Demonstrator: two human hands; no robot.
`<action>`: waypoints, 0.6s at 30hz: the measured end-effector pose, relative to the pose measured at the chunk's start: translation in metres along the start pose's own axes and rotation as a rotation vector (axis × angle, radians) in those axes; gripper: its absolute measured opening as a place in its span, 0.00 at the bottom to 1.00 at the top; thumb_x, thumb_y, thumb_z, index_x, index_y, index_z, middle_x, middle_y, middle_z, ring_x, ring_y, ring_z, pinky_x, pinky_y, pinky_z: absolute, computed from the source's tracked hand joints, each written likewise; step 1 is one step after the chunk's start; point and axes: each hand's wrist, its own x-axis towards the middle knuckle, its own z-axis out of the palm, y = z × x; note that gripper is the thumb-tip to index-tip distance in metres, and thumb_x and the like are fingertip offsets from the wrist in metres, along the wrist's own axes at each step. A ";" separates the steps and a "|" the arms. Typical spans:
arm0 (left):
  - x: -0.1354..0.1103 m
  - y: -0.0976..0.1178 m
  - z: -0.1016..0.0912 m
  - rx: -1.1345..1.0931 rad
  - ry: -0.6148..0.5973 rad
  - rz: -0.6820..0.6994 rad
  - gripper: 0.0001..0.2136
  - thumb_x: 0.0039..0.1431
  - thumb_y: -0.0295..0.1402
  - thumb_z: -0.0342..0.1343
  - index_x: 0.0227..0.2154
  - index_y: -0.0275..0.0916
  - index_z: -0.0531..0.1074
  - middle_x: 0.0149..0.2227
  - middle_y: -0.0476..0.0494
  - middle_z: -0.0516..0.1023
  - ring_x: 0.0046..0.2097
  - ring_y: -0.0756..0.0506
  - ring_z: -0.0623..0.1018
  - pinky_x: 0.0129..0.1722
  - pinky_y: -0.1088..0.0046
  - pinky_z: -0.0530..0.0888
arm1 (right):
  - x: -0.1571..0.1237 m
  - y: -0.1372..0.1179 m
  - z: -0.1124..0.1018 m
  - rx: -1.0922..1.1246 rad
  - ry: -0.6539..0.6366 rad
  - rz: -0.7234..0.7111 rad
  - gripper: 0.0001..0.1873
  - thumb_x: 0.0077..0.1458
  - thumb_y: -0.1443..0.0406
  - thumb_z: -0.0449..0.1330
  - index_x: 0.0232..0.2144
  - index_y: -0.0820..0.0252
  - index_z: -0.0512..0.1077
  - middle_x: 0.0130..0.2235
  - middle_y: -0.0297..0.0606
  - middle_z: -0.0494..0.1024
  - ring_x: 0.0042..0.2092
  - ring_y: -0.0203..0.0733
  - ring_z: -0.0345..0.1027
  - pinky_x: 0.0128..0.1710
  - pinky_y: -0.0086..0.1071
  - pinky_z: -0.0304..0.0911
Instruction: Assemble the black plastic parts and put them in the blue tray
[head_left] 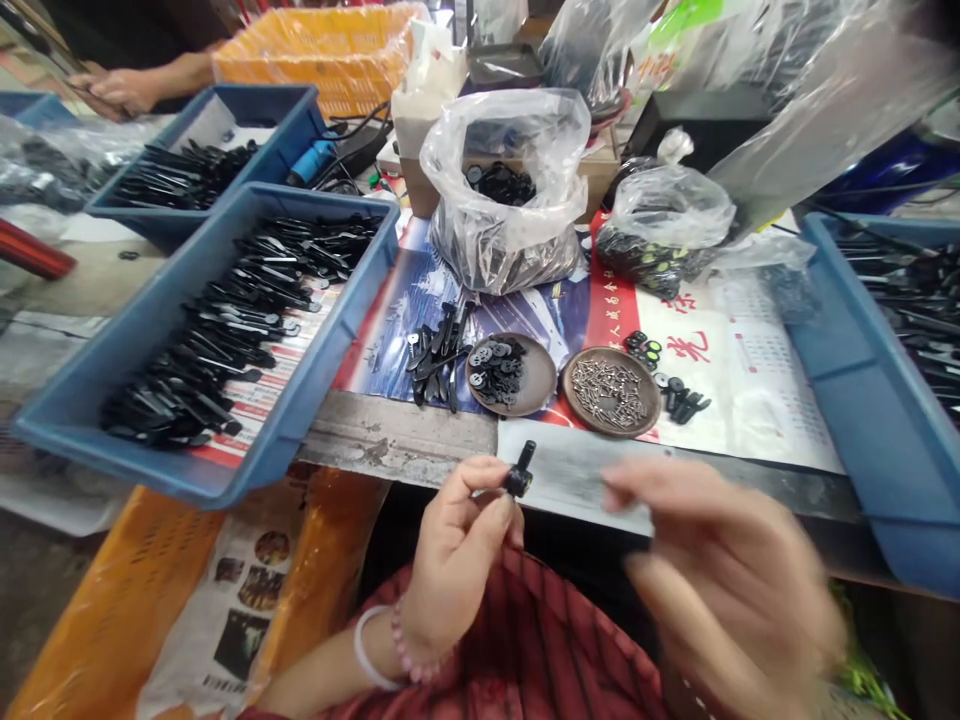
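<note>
The left hand [461, 545] is pinching the black part [517, 482] between thumb and fingertips, just in front of the table edge, its stem pointing up. The right hand [739, 560] is standing apart from it, thumb and fingers spread; blur is hiding whether it is carrying anything small. For good control, keep the pinch firm and low, leaving the stem clear, and steady the right hand before touching the part.

The right dish [654, 392] is holding screws [607, 390]; the left dish [538, 375], discs [499, 370]. The large bag [517, 235] is holding black pieces, the small bag [675, 205] black and yellow-green ones. The left tray [120, 465] is holding long pieces [217, 320] in overlapping rows.
</note>
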 end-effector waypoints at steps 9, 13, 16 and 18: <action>-0.009 0.003 0.005 0.247 -0.059 0.061 0.06 0.67 0.28 0.55 0.42 0.42 0.76 0.43 0.45 0.73 0.44 0.49 0.76 0.45 0.78 0.75 | 0.008 0.020 0.058 -0.004 -0.135 -0.038 0.21 0.71 0.56 0.47 0.25 0.57 0.61 0.22 0.31 0.64 0.23 0.34 0.57 0.23 0.30 0.52; -0.011 0.002 0.003 0.240 -0.012 0.006 0.07 0.67 0.29 0.55 0.43 0.43 0.76 0.45 0.45 0.73 0.38 0.51 0.76 0.38 0.79 0.75 | 0.010 0.018 0.055 0.245 -0.350 0.126 0.29 0.72 0.50 0.41 0.23 0.58 0.61 0.20 0.31 0.64 0.21 0.34 0.58 0.22 0.28 0.52; -0.011 0.003 0.004 0.293 -0.012 0.031 0.07 0.66 0.29 0.56 0.42 0.43 0.77 0.45 0.45 0.73 0.46 0.47 0.76 0.46 0.75 0.75 | 0.007 0.016 0.054 0.095 -0.211 0.020 0.26 0.68 0.46 0.48 0.26 0.59 0.64 0.23 0.33 0.65 0.24 0.35 0.58 0.24 0.30 0.51; -0.011 0.003 0.006 0.316 -0.020 0.038 0.06 0.66 0.28 0.56 0.42 0.43 0.77 0.44 0.44 0.73 0.46 0.47 0.76 0.47 0.75 0.74 | 0.005 0.015 0.054 0.072 -0.177 0.047 0.25 0.70 0.49 0.46 0.26 0.58 0.63 0.24 0.33 0.64 0.25 0.35 0.56 0.25 0.30 0.51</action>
